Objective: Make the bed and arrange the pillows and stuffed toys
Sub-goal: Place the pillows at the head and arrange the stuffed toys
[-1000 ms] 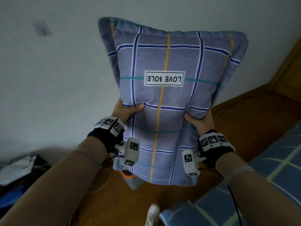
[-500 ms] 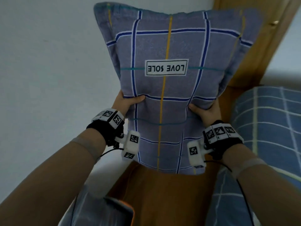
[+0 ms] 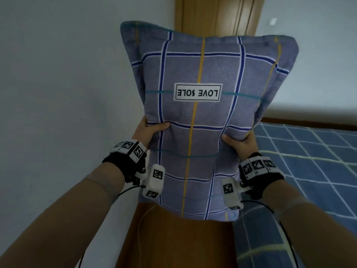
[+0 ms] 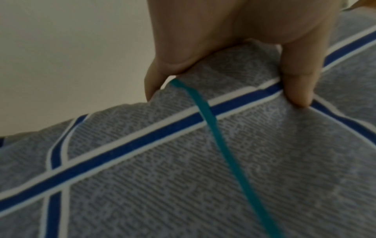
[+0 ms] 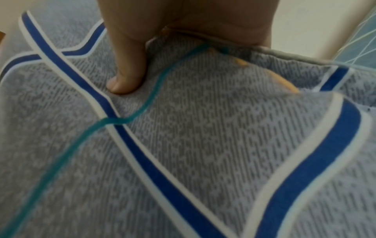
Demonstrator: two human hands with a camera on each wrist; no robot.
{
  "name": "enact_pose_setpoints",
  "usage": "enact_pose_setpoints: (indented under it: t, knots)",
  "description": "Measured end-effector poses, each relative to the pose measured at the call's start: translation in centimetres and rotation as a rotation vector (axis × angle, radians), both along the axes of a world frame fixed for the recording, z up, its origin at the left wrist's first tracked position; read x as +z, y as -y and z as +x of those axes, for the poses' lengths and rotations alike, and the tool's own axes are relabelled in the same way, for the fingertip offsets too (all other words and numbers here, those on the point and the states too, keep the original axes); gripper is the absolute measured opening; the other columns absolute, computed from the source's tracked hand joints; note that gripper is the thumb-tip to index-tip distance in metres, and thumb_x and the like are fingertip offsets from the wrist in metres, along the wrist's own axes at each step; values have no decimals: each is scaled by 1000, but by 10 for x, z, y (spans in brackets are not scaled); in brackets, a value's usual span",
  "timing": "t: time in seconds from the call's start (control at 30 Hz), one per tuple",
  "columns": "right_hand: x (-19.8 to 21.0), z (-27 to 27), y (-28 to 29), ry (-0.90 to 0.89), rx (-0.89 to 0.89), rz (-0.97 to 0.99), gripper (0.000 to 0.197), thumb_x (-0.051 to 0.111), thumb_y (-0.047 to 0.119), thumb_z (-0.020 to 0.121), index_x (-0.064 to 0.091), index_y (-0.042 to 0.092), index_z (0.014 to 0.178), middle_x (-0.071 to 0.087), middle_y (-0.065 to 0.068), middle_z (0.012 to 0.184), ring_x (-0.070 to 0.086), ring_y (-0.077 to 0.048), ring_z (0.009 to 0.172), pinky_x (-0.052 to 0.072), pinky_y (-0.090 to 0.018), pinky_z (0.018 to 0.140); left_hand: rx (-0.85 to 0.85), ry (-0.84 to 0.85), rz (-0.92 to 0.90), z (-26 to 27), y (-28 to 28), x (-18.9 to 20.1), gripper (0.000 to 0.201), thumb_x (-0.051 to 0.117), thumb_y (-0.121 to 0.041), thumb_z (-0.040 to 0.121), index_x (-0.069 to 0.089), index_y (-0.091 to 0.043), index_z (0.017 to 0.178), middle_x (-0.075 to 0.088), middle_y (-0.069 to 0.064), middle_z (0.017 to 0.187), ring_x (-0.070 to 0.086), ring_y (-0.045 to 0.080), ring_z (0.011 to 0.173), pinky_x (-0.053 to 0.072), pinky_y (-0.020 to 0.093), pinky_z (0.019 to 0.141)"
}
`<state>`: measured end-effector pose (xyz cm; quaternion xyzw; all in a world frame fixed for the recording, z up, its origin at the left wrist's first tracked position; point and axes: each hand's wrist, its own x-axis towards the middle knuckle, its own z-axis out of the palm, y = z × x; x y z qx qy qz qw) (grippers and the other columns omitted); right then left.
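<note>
Pillow [image 3: 201, 117] held upright at frame centre, long axis vertical, label inverted; the bed [image 3: 313, 171] lies lower right, nearer the right hand [image 3: 243, 144]. Left hand [image 3: 146, 132] and right hand each pinch a side, thumb in front. Wrist views alone show thumbs denting fabric; bed barely visible there.

One head view, two wrist views, all on the pillow [image 3: 201, 120]

The head camera looks forward over both forearms at the raised pillow; each wrist camera sits very close, facing along a thumb pressed into the same checked fabric.
</note>
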<state>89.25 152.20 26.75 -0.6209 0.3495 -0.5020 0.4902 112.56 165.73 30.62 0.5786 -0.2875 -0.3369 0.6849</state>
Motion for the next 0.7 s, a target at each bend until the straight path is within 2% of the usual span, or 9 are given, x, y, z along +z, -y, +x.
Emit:
enact_pose_setpoints:
  t: [0.03, 0.1, 0.13, 0.3, 0.4, 0.5, 0.53, 0.6, 0.7]
  knots:
    - [-2, 6, 18, -1, -27, -4, 86, 87, 24, 59, 46, 2, 131, 56, -10, 132, 53, -24, 121, 44, -33, 94, -26, -7, 3, 11, 26, -2, 61, 71, -7, 78, 47, -16, 133, 59, 9, 129, 58, 29, 116, 46, 50, 100]
    - [-7, 20, 55, -10, -77, 2, 104, 87, 47, 46, 46, 5, 132, 57, -8, 130, 55, -19, 118, 45, -32, 95, -70, -37, 2, 30, 79, -11, 59, 72, -7, 78, 49, -17, 131, 61, 7, 126, 59, 29, 115, 48, 48, 98]
    - [-12, 27, 77, -13, -105, 11, 110, 86, 50, 42, 45, 5, 133, 57, -7, 131, 55, -17, 118, 45, -32, 95, -89, -57, -2, 40, 107, -19, 59, 72, -7, 77, 49, -18, 131, 62, 6, 124, 59, 28, 114, 48, 47, 97]
    - [-39, 68, 208, -24, -177, 17, 101, 81, 42, 45, 47, 3, 132, 56, -12, 132, 54, -24, 122, 44, -42, 103, -146, -47, -24, 84, 255, -48, 59, 73, -10, 76, 50, -19, 130, 63, 5, 124, 60, 28, 113, 47, 50, 99]
    - [-38, 94, 294, -27, -204, 23, 87, 79, 26, 54, 47, 0, 131, 56, -12, 132, 54, -22, 119, 45, -37, 99, -168, -11, -15, 114, 344, -43, 70, 75, -13, 74, 45, -20, 137, 61, 4, 129, 59, 27, 116, 46, 51, 101]
    - [-27, 121, 373, -1, -206, 8, 81, 82, 9, 63, 43, -1, 133, 52, -13, 135, 51, -24, 124, 42, -33, 99, -191, 12, -25, 144, 428, -27, 68, 74, -11, 76, 44, -21, 137, 60, 3, 130, 59, 26, 115, 47, 49, 100]
    - [-23, 131, 397, 8, -208, 9, 81, 81, 8, 63, 42, -1, 134, 52, -11, 136, 50, -24, 124, 41, -32, 98, -198, 15, -20, 153, 452, -22, 67, 73, -11, 77, 44, -21, 137, 60, 3, 130, 59, 26, 115, 48, 48, 99]
    - [-17, 150, 445, 11, -216, 2, 84, 79, 14, 59, 42, 0, 133, 52, -6, 132, 50, -17, 119, 40, -30, 97, -210, 5, -21, 172, 502, -18, 63, 72, -11, 78, 46, -20, 135, 61, 3, 127, 60, 26, 112, 48, 47, 98]
    - [-23, 174, 519, 9, -232, -3, 81, 82, 17, 60, 45, 1, 131, 54, -10, 132, 51, -14, 116, 42, -32, 97, -216, -9, -19, 198, 582, -26, 61, 73, -13, 77, 49, -22, 132, 63, 1, 124, 62, 25, 110, 48, 47, 98]
